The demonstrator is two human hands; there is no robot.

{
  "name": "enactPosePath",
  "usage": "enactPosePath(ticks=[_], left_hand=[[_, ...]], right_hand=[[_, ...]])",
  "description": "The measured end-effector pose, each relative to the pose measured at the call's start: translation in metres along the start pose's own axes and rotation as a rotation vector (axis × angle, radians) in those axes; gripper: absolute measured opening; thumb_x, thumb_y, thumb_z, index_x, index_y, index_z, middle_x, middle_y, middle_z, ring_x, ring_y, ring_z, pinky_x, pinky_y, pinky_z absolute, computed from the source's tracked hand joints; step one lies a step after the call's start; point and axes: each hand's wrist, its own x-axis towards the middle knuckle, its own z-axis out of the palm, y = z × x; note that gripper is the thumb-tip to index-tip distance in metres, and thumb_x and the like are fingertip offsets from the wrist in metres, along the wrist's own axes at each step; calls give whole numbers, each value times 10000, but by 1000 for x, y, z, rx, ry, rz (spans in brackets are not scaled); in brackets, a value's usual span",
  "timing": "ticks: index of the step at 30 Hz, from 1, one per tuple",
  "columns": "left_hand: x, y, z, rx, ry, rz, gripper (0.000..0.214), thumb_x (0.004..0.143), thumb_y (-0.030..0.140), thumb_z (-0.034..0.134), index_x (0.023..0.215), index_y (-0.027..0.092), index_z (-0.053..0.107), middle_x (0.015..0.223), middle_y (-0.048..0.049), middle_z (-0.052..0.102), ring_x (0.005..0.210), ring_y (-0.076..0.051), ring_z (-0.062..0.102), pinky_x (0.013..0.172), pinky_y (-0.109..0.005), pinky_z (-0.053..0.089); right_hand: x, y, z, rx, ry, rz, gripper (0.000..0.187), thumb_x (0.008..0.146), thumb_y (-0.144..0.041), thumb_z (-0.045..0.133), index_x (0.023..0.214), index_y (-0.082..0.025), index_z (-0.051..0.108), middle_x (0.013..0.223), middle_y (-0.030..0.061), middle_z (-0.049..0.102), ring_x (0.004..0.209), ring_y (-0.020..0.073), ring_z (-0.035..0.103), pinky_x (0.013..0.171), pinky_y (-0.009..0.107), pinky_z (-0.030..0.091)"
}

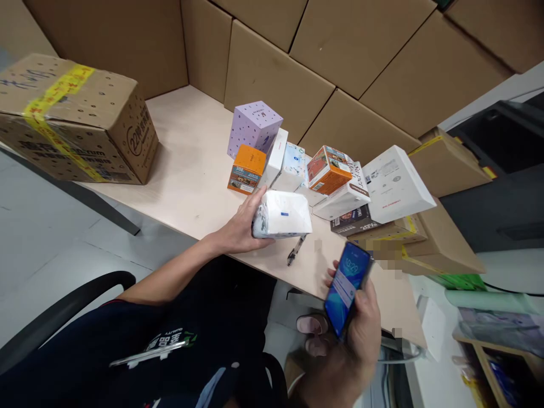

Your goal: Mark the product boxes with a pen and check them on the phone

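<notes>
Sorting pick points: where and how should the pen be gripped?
Probably pinch the pen across its middle, coming from above on the side of the table's front edge: it's thin, lies slanted, and in view its far end reaches the white pack in the left hand.

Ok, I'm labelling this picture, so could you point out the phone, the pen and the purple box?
Phone (347,288), head view: on its lit screen.
Pen (296,251), head view: middle of its barrel.
Purple box (249,131), head view: its spotted side.
</notes>
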Motion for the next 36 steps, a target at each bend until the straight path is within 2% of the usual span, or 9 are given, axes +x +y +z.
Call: enactPosePath(ticks=[3,6,9,13,19,22,24,31,36], left_hand=[[1,0,3,16,14,14,1238,818,461,838,1686,274,-24,1710,-214,218,1585,-444,272,1276,-659,311],[2,4,4,50,53,43,1245,810,460,844,1690,273,-16,1698,-210,265,1573,-433,314,1266,-635,353],[0,21,-9,130,55,109,1197,818,437,843,1695,277,44,1672,-194,340,1534,-417,393,1247,-588,409],[-12,54,-54,254,123,162,1112,839,468,820,1690,307,124,1629,-140,427,1423,-372,532,1189,-510,490],[-5,80,-125,666,426,-263,1150,738,533,840,1669,272,216,1637,-130,394,1511,-418,406,1268,-624,337],[23,74,-140,837,445,-655,1127,745,450,823,1668,220,217,1552,-209,458,1453,-485,454,1162,-739,398],[47,63,-146,855,406,-756,1066,797,468,791,1665,214,227,1526,-222,469,1401,-496,508,1119,-754,420],[123,7,-164,739,350,-895,975,835,427,775,1607,44,318,1579,-227,412,1462,-464,428,1202,-653,327],[137,-11,-160,546,212,-787,837,879,451,724,1541,34,427,1559,-162,479,1482,-342,429,1259,-470,304]], right_hand=[[12,33,-24,-455,175,-7,805,867,-648,526,1521,-178,519,1486,196,602,1360,378,572,1157,562,423],[24,59,-37,-765,170,-61,914,852,-668,458,1500,-28,527,1393,310,614,1317,447,568,1152,622,389],[32,75,-43,-953,180,-62,878,876,-644,440,1476,-13,553,1348,347,613,1258,481,591,1071,662,431],[37,82,-46,-1074,142,-29,760,930,-568,472,1496,-65,541,1349,324,623,1262,458,602,1032,621,471],[40,82,-46,-1139,76,53,729,975,-562,412,1514,-84,526,1417,324,597,1339,471,559,1085,617,436],[38,78,-42,-1149,70,53,736,987,-557,386,1518,-65,520,1448,347,566,1375,490,525,1088,630,432],[36,75,-38,-1155,103,31,726,993,-558,371,1507,-75,544,1487,346,536,1376,519,509,1058,649,449],[26,76,-33,-1049,279,-324,890,997,-708,261,1366,-1,657,1471,398,528,1320,514,558,1059,691,443],[23,83,-29,-952,275,-467,853,999,-722,330,1314,-16,689,1418,392,579,1309,490,587,1026,695,482]])
